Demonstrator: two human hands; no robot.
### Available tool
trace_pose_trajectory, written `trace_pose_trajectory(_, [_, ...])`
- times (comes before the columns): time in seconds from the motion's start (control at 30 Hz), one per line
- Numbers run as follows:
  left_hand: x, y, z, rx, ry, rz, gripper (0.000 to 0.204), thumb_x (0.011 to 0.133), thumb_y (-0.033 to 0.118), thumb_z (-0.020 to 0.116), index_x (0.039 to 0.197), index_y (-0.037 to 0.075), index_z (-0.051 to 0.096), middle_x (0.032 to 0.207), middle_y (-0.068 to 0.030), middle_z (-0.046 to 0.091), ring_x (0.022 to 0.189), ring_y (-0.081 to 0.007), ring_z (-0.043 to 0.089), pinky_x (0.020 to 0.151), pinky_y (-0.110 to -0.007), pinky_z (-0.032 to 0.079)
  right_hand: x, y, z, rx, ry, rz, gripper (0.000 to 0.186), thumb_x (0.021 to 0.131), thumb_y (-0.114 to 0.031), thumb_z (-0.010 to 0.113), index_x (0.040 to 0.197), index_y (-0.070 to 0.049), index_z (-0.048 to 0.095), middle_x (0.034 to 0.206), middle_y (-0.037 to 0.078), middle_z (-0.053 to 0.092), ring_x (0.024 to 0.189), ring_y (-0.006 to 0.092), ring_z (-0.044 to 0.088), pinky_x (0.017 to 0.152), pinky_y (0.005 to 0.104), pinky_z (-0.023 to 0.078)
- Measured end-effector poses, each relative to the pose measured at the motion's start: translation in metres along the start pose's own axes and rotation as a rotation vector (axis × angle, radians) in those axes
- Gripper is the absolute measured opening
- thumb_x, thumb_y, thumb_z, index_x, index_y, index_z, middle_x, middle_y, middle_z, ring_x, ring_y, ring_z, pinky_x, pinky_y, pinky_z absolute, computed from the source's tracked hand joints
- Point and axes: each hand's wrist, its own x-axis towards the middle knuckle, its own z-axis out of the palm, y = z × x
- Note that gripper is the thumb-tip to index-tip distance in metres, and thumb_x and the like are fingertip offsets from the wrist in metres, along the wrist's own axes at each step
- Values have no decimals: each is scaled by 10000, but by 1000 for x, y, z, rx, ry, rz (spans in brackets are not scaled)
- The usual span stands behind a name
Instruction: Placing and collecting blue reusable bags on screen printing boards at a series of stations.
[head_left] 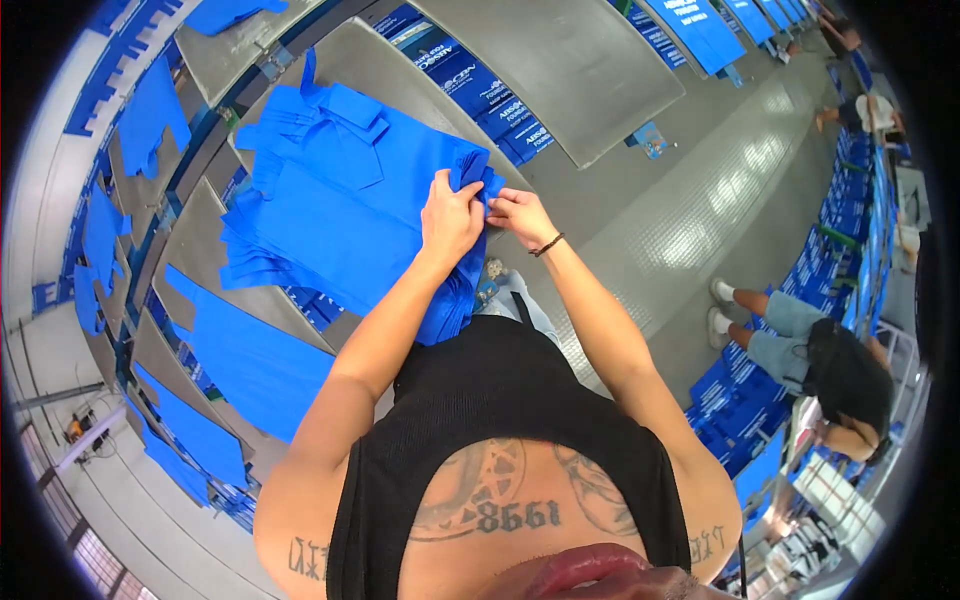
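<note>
A loose pile of bright blue fabric pieces (350, 200) with cut-out edges lies on a grey slanted board in front of me. Its right corner is bunched into several folded layers. My left hand (452, 218) rests on that corner, its fingers closed over the gathered layers. Just to the right, my right hand (518, 217) pinches the outer edge of the same fabric between thumb and fingers. The two hands are close together, and part of the cloth hangs down toward my waist. How many layers each hand grips is hidden.
More grey boards (560, 60) stand in rows ahead and to the left, several with blue fabric (250, 350) on them. Printed blue sheets (490, 100) show below the boards. On the right, a tiled aisle (690, 220) runs past; a person in shorts (790, 340) is there.
</note>
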Motion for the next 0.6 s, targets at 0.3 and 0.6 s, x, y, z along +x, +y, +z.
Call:
trace_pose_trajectory(0.3, [19, 7, -4, -120, 34, -293, 167, 824, 210, 668, 906, 93, 754, 1135, -246, 612, 961, -412, 626, 903, -457, 492, 8, -16, -18, -456, 10, -77, 159, 869, -61, 625, 1012, -7, 666, 853, 52, 698, 692, 126, 659, 643, 271, 557])
trace_pose_trajectory(0.6, [158, 59, -187, 172, 230, -66, 139, 794, 164, 721, 849, 37, 736, 818, -113, 711, 780, -238, 671, 976, -382, 410, 0, -49, -76, -723, 32, -323, 281, 766, -103, 677, 1036, -28, 656, 760, 88, 697, 720, 199, 691, 666, 329, 540])
